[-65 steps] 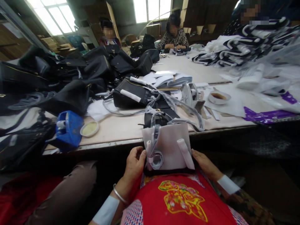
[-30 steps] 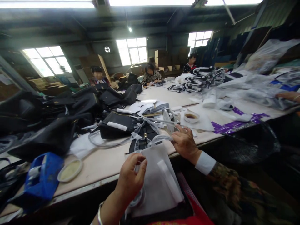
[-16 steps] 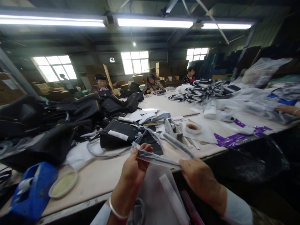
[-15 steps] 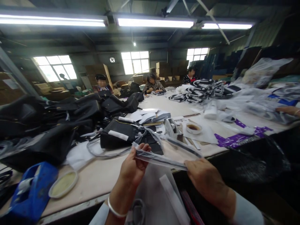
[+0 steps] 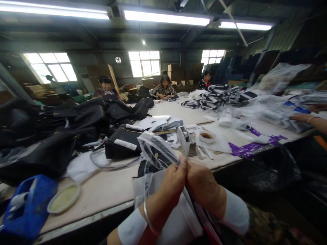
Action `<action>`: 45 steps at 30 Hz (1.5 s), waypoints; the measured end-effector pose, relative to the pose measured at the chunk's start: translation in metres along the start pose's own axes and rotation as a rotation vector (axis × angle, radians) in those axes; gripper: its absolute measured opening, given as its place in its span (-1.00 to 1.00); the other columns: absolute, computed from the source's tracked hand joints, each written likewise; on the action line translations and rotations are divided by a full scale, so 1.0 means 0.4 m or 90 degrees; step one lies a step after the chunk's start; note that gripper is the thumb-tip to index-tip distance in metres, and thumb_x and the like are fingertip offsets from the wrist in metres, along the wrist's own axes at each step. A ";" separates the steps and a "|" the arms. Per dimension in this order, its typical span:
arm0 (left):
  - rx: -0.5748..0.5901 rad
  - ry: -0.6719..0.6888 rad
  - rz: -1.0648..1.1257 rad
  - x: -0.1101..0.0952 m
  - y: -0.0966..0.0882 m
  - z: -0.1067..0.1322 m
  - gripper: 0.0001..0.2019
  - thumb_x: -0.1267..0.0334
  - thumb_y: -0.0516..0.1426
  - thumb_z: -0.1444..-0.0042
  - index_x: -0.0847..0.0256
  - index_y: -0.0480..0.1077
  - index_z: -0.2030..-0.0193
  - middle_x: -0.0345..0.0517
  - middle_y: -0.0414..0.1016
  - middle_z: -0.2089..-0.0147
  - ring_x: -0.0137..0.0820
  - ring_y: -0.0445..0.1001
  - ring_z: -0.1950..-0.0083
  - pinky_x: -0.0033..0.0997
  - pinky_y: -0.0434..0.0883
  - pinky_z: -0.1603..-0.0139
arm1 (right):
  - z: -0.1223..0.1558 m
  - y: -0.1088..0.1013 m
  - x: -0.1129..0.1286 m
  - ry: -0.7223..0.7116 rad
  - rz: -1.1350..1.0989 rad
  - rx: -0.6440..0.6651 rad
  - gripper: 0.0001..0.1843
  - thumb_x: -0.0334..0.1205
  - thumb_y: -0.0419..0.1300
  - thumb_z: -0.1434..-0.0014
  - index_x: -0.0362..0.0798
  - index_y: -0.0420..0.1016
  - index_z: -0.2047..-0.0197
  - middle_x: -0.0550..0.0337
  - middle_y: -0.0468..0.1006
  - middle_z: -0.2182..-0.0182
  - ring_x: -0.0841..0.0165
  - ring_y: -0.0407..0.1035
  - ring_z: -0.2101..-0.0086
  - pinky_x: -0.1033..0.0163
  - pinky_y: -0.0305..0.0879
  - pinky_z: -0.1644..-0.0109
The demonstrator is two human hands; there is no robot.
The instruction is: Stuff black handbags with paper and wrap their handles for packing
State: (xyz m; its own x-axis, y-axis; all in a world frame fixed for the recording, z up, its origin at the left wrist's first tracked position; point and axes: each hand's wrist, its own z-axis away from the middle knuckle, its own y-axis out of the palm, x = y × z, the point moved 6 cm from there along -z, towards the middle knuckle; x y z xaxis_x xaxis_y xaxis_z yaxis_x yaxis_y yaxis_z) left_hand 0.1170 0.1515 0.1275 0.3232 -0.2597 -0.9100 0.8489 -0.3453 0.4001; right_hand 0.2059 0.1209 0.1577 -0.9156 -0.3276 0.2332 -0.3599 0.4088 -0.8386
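Observation:
My left hand (image 5: 172, 182) and my right hand (image 5: 203, 185) are closed and pressed together at the thumbs. Between them they pinch a strap (image 5: 159, 144) sheathed in clear plastic film, which loops up and away to the left. The part inside the fingers is hidden. Behind the loop lies a black bag (image 5: 117, 148) with white paper wrapped on its edges. White sheet material (image 5: 176, 217) hangs below my wrists. To the right of the loop stands a grey tape dispenser (image 5: 187, 139).
A tape roll (image 5: 207, 136) lies beyond my right hand. Black bags (image 5: 76, 119) are heaped at left, near a blue holder (image 5: 28, 204) and a round lid (image 5: 63, 198). Purple plastic (image 5: 255, 144) lies at right. A co-worker's hand (image 5: 301, 118) touches plastic wrapping; several people sit opposite.
My hands were apart with the wrapped strap stretched between them; now they meet, the right having moved left and the left moved right. The strap has bowed into a raised loop.

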 end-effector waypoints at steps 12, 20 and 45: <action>-0.099 -0.098 0.246 -0.202 -0.182 -0.098 -0.67 0.20 -0.05 -0.40 0.40 0.44 0.06 0.25 0.63 0.08 -0.22 0.66 0.17 -0.24 0.59 0.21 | 0.059 0.133 -0.002 0.261 -0.773 0.418 -0.51 0.17 0.30 -0.15 -0.18 0.56 0.35 0.16 0.58 0.47 0.40 0.38 0.50 0.34 0.24 0.42; -0.036 -0.011 0.013 -0.049 -0.126 -0.057 -0.67 0.10 0.25 -0.19 0.35 0.54 0.07 0.23 0.66 0.07 -0.15 0.65 0.09 -0.26 0.55 0.11 | -0.028 0.171 -0.006 0.362 -0.891 0.243 -0.41 0.27 0.38 0.00 -0.21 0.58 0.40 0.12 0.58 0.55 0.45 0.36 0.60 0.36 0.22 0.51; -0.245 0.113 0.339 -0.390 -0.237 -0.154 -0.75 0.49 -0.02 -0.33 0.28 0.31 0.39 -0.32 0.33 0.62 -0.62 0.32 0.66 -0.64 0.42 0.52 | 0.251 0.099 -0.002 0.291 -0.695 0.507 -0.64 -0.03 0.18 -0.22 -0.09 0.38 0.49 0.24 0.41 0.58 0.44 0.26 0.54 0.37 0.15 0.47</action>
State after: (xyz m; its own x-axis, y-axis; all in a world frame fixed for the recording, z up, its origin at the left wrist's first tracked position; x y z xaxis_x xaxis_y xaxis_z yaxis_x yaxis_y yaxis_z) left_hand 0.0120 0.2802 0.2251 0.7745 -0.1423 -0.6164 0.6323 0.1425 0.7615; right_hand 0.2103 0.0517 0.0750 -0.2812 0.2002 0.9385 -0.8557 -0.4950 -0.1508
